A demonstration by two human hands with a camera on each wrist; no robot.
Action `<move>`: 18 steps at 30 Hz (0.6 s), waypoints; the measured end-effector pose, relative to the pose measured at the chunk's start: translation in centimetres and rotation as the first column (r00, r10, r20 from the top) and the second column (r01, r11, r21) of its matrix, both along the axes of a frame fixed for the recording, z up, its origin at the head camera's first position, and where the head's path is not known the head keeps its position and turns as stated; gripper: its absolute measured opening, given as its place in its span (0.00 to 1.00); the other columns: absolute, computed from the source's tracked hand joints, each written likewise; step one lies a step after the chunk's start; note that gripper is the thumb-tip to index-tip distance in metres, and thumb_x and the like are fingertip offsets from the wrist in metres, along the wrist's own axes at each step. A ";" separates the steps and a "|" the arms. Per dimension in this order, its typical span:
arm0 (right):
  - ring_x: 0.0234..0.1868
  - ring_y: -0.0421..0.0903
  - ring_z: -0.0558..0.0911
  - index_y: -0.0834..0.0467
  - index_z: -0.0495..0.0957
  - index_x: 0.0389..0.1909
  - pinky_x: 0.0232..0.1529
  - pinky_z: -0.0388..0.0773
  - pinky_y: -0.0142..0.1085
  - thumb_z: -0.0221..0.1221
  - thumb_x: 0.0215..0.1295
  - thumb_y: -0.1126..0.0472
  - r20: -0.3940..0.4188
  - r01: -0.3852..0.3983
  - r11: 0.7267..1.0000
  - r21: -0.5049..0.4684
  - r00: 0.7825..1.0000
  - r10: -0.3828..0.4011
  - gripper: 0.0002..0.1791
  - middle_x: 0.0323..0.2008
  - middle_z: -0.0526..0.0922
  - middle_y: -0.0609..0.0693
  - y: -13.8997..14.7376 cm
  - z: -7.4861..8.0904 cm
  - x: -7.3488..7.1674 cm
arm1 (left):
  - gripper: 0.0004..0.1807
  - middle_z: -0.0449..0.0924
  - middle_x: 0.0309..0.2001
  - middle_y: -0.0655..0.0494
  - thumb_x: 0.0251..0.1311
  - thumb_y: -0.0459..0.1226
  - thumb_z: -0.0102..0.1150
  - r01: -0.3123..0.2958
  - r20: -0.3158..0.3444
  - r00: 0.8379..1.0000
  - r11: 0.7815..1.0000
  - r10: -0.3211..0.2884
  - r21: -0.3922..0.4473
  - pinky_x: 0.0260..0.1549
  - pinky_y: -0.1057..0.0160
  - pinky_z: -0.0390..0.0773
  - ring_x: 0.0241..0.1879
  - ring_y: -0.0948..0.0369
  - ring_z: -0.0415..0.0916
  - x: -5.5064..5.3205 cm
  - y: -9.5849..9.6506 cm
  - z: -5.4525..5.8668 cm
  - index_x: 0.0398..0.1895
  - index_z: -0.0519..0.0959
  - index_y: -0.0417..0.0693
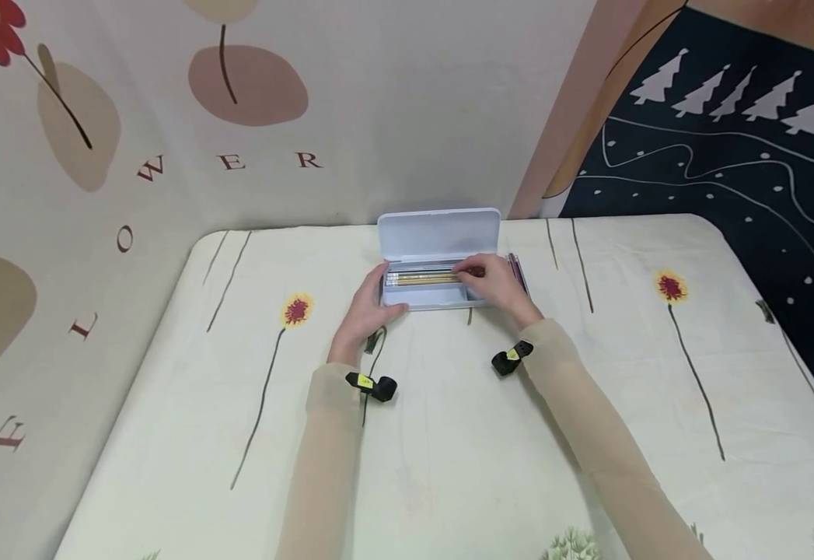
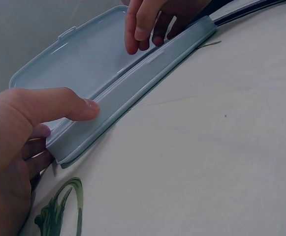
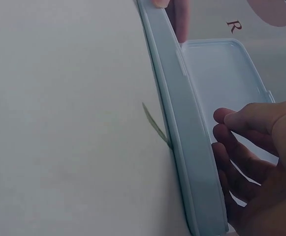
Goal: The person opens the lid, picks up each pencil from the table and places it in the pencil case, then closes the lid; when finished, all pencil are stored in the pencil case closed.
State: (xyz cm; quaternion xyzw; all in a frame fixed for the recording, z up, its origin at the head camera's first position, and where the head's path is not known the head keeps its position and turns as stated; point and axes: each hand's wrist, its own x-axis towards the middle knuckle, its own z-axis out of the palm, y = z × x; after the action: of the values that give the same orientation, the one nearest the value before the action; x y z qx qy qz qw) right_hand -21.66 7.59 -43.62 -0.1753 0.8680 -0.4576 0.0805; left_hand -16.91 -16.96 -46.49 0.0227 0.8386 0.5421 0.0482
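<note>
A pale blue pencil case [image 1: 438,298] lies at the table's back edge, its lid [image 1: 439,235] standing up behind it. Several pencils [image 1: 420,278] lie side by side in the long compartment. My left hand [image 1: 370,305] grips the case's left end, with the thumb [image 2: 86,109] on the front wall and the other fingers round the end. My right hand [image 1: 494,281] reaches over the right part of the case, fingers lowered among the pencils' right ends. In the right wrist view its thumb and forefinger [image 3: 223,116] meet above the rim, and nothing shows between them.
Slim dark reddish sticks [image 1: 516,271] lie just beyond the case's right end. A cream cloth printed with flowers [image 1: 434,435] covers the table. Behind rises a pale printed curtain [image 1: 407,109], and a dark one with white trees [image 1: 714,163] hangs at the right.
</note>
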 end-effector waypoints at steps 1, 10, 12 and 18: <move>0.43 0.51 0.78 0.65 0.83 0.44 0.45 0.74 0.41 0.57 0.67 0.68 -0.006 0.003 1.000 0.002 1.000 -0.003 0.10 0.44 0.82 0.59 0.2 -0.1 0.1 | 0.48 0.54 0.73 0.51 0.50 0.30 0.68 0.000 0.000 1.000 1.000 0.000 -0.001 0.70 0.55 0.43 0.73 0.55 0.45 0.0 0.0 0.0 0.75 0.54 0.48; 0.42 0.52 0.78 0.67 0.83 0.43 0.44 0.74 0.41 0.57 0.65 0.70 -0.079 -0.003 0.999 -0.054 0.997 -0.001 0.10 0.44 0.82 0.61 1.8 0.0 0.7 | 0.48 0.54 0.73 0.52 0.50 0.30 0.68 0.008 -0.013 1.000 1.000 -0.008 0.003 0.70 0.55 0.44 0.73 0.56 0.45 0.1 0.0 0.0 0.75 0.55 0.49; 0.42 0.53 0.79 0.68 0.83 0.43 0.45 0.75 0.41 0.57 0.65 0.71 -0.097 -0.005 0.998 -0.058 0.995 0.000 0.10 0.44 0.82 0.61 2.3 0.0 0.7 | 0.48 0.54 0.73 0.51 0.50 0.30 0.68 0.008 -0.016 1.000 1.000 -0.008 0.003 0.70 0.56 0.44 0.73 0.56 0.46 0.1 0.0 0.1 0.75 0.55 0.48; 0.38 0.51 0.76 0.67 0.83 0.44 0.39 0.73 0.37 0.57 0.65 0.71 -0.111 0.014 0.999 -0.049 0.994 -0.019 0.10 0.44 0.82 0.60 3.6 0.2 1.2 | 0.49 0.53 0.73 0.52 0.51 0.30 0.68 0.011 -0.009 1.000 1.000 -0.011 0.001 0.70 0.56 0.44 0.73 0.56 0.45 0.1 0.0 0.0 0.75 0.53 0.48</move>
State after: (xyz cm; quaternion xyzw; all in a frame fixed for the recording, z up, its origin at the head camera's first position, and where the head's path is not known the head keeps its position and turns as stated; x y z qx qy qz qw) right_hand -20.48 11.20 -43.46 -0.1953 0.8612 -0.4687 0.0237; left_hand -16.86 -16.99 -46.44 0.0299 0.8384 0.5422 0.0474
